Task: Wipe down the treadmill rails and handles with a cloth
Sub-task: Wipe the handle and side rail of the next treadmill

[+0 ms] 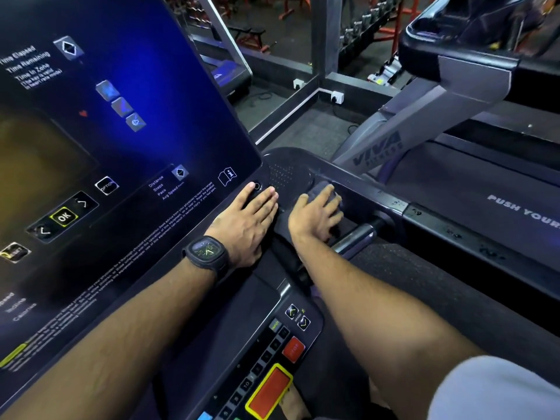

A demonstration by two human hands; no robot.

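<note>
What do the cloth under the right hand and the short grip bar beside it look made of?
Cloth: soft dark fabric, matte, bunched in folds under the right hand; weave too blurred to tell. Grip bar: likely polished metal, given its bright streaked reflections.

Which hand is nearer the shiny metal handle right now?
Right. The right hand presses the cloth just beside the handle; the left hand lies flat on the console, farther off.

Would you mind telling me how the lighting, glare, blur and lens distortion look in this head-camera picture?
Head view: dim overall, with blue glare across the console panel; wide-angle distortion bows its edge; the right hand pressing the cloth is slightly blurred; the left hand and wristwatch look sharp.
</note>
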